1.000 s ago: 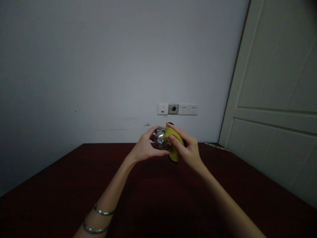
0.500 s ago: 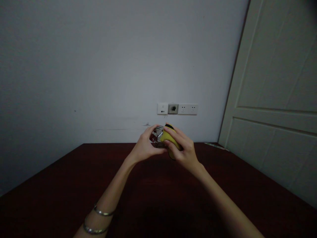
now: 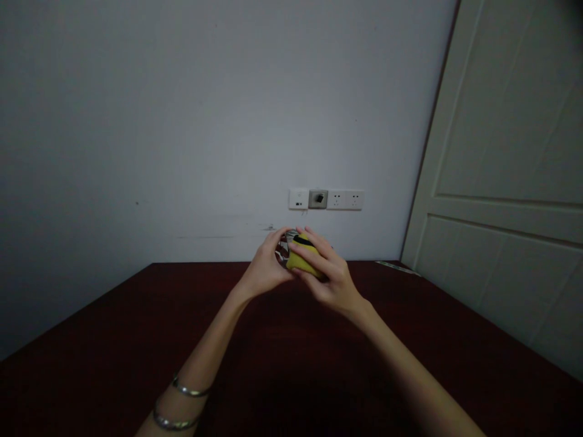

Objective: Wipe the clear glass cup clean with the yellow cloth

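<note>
My left hand [image 3: 265,268] is curled around a clear glass [image 3: 282,250], its thumb below and its fingers above. In my right hand [image 3: 336,278] is a yellow cloth [image 3: 298,262] with a black band, bunched under the fingers. The cloth presses against the right side of the glass and covers much of it. Both things are held up above the far part of the table, and the far side of the glass is hidden.
A dark red table [image 3: 282,352] stretches to the pale wall [image 3: 204,121]. Sockets and switch plates [image 3: 345,199] sit on the wall behind my hands. A thin strip [image 3: 397,267] lies at the far right edge, near a white panelled door [image 3: 505,182].
My right hand and the cloth have shifted a little left, further over the glass, and the cloth's black band has turned toward me. My left hand stays nearly in place.
</note>
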{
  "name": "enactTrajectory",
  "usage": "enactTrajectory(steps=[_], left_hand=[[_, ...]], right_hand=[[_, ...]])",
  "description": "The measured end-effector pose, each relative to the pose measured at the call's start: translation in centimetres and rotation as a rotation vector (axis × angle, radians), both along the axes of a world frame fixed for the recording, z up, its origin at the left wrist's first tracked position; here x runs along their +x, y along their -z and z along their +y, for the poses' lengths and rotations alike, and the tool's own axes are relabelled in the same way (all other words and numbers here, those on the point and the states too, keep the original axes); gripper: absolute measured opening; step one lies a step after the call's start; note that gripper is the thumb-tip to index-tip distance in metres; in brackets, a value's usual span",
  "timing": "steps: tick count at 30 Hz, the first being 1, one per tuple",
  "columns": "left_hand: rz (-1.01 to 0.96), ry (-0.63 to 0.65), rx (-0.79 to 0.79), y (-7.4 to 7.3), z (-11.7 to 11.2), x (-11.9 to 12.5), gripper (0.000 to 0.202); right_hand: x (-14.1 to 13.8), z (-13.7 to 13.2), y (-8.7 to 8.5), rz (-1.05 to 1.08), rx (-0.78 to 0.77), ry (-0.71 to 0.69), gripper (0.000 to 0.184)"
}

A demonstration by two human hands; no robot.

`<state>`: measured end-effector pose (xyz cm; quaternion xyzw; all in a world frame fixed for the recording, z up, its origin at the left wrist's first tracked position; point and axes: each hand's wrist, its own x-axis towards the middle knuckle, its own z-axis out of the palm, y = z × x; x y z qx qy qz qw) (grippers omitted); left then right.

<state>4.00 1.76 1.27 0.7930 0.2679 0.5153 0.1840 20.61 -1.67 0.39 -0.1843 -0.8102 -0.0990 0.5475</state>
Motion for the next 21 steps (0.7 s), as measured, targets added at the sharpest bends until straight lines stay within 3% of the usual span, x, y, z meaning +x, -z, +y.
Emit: enactTrajectory(steps=[9,16,21], left_hand=[[0.121,-0.051,0.059,0.11,-0.38,-0.32,0.082],[0.081,-0.027,0.077,0.23,0.09,-0.30,0.077],[0.075,0.020,0.007,0.13,-0.31,-0.30,0.080]], right_hand=[[-0.60,0.94,0.61,0.399,-0.359,-0.016,0.038],[-0.28,0.07,0.23,0.068,-0.140,-0.042,0.042],[-0.57,0.08,0.17,0.233,-0.256,-0.045,0.041]])
